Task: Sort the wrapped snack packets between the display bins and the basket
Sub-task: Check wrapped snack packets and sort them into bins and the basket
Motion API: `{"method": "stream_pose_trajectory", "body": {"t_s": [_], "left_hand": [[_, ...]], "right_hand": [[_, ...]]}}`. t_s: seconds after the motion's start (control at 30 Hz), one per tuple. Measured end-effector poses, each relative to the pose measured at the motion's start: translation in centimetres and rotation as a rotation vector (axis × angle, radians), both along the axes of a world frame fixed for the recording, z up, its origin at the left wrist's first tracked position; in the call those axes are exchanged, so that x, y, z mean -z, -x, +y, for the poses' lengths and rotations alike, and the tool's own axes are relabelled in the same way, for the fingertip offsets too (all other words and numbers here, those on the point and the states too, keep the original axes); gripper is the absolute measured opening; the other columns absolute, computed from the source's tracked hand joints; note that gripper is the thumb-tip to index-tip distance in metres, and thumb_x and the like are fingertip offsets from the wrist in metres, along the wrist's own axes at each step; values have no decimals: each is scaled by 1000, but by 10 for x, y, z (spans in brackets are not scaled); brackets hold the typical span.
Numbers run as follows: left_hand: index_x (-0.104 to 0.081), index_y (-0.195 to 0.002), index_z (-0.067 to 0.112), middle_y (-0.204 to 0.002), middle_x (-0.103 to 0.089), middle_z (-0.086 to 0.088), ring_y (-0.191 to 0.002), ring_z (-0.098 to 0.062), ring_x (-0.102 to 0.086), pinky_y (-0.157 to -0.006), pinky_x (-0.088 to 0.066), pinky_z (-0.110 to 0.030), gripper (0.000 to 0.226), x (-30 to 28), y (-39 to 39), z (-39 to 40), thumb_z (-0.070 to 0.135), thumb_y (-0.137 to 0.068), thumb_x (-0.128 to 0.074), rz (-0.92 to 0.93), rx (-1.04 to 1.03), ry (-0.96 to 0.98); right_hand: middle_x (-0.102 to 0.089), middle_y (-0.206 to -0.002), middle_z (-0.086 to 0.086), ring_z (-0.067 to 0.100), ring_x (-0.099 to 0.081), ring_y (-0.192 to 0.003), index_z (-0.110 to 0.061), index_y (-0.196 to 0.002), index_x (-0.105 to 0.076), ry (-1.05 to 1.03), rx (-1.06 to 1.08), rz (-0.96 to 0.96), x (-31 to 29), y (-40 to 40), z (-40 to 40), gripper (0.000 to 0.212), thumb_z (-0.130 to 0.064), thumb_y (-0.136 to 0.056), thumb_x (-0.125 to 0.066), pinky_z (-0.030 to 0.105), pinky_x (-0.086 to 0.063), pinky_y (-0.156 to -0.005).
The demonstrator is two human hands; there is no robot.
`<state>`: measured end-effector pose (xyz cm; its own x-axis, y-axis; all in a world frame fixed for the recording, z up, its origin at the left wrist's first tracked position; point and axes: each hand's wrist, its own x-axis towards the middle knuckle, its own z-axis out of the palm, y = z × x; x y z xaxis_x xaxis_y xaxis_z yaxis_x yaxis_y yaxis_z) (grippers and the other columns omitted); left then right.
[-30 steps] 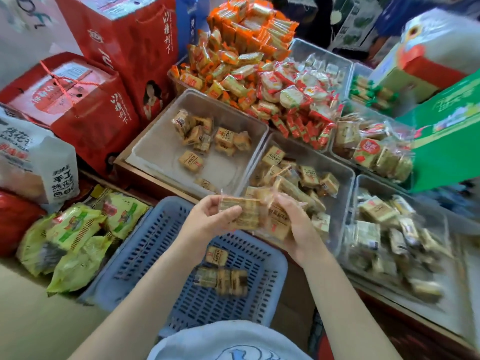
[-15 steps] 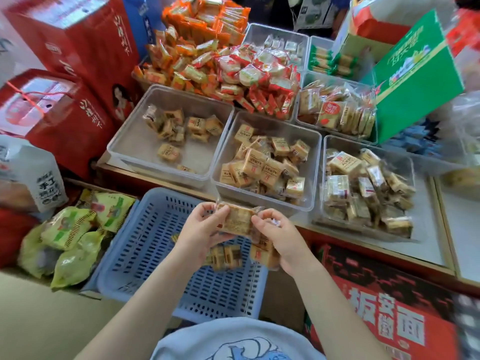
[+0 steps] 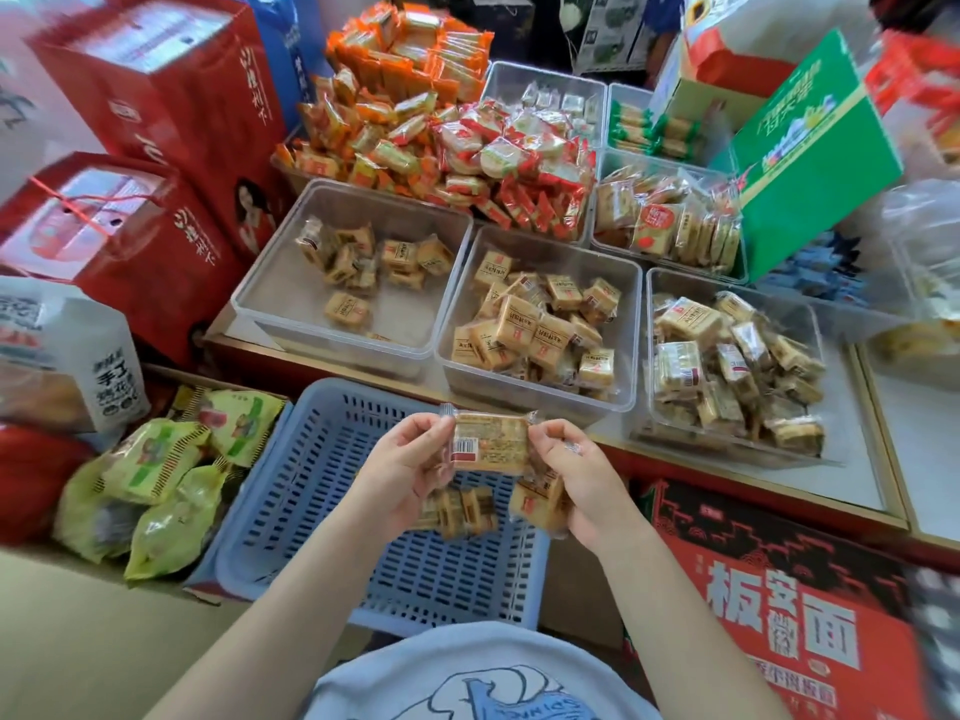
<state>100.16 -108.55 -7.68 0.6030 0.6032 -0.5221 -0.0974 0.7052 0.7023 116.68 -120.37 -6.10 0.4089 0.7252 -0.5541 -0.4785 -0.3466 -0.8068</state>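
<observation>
Both hands are pinching one wrapped snack packet by its ends, barcode side up, just above the blue basket.

Left hand and right hand are each gripping a crimped edge with curled fingers; the right is also clutching a second packet lower in its palm. Sorting is looking partway done: a few packets are lying in the basket, while the left clear bin is sparsely filled and the middle bin fuller.
</observation>
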Motion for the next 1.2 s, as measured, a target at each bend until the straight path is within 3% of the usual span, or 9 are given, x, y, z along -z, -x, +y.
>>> {"method": "stream_pose_trajectory", "body": {"t_s": [0.23,0.33,0.4,0.53,0.73,0.83,0.93,1.03,1.2], "left_hand": [[-56,-92,6,-83,-63,-33,-44,-18,-49,-39,-41,-22,15,-6,9,19,17,-101,-61,229,52,-384],[-64,-102,21,-97,-72,-7,-80,-17,-67,-68,-53,-25,13,-5,15,33,29,-95,-71,370,73,-569],[-62,-118,36,-119,-66,18,-109,4,-60,-89,-47,-15,38,-7,20,38,45,-85,-79,354,210,-728],[-52,-134,47,-130,-56,27,-119,8,-53,-96,-42,-9,76,-9,19,33,41,-70,-91,324,573,-948],[-61,-130,19,-110,-78,-6,-102,-27,-74,-93,-58,-52,33,-15,23,38,26,-98,-66,215,399,-386],[-52,-133,14,-114,-76,-15,-101,-36,-74,-93,-57,-53,33,-23,23,42,28,-108,-38,128,396,-114],[-55,-133,7,-117,-73,-21,-103,-36,-72,-84,-61,-50,36,-19,21,43,26,-106,-41,123,318,8],[-58,-133,5,-119,-72,-23,-101,-37,-71,-71,-63,-42,37,-9,20,45,27,-104,-52,172,232,35],[-53,-133,18,-119,-74,-6,-108,-24,-72,-98,-57,-49,85,0,25,49,58,-66,-85,234,444,-285]], "right_hand": [[-74,-101,19,35,-69,-94,-16,-86,-65,-8,72,24,-10,11,15,12,-22,-96,-68,60,-52,-91],[-74,-95,16,31,-71,-86,-14,-88,-63,-34,94,72,-18,16,21,10,-19,-96,-67,54,-58,-78],[-74,-92,14,31,-70,-85,-15,-87,-63,-24,81,42,-21,22,25,12,-22,-94,-69,53,-57,-77],[-72,-94,15,33,-67,-85,-17,-85,-64,-4,44,65,-23,37,33,14,-25,-94,-70,50,-55,-75],[-69,-103,14,26,-71,-84,-14,-118,-57,8,79,85,-27,46,38,26,-25,-97,-67,50,-61,-73],[-64,-98,14,24,-73,-78,-13,-111,-50,49,141,106,-27,44,38,20,-15,-97,-64,42,-62,-58],[-66,-93,12,26,-71,-83,-13,-105,-53,41,136,68,-22,46,41,14,-13,-95,-64,48,-60,-72],[-69,-95,12,28,-68,-92,-12,-108,-58,-11,147,-4,-18,52,45,17,-11,-94,-68,51,-58,-84],[-75,-104,16,33,-70,-100,-12,-103,-71,-59,187,-4,-16,59,49,13,-11,-90,-74,63,-57,-90]]}}
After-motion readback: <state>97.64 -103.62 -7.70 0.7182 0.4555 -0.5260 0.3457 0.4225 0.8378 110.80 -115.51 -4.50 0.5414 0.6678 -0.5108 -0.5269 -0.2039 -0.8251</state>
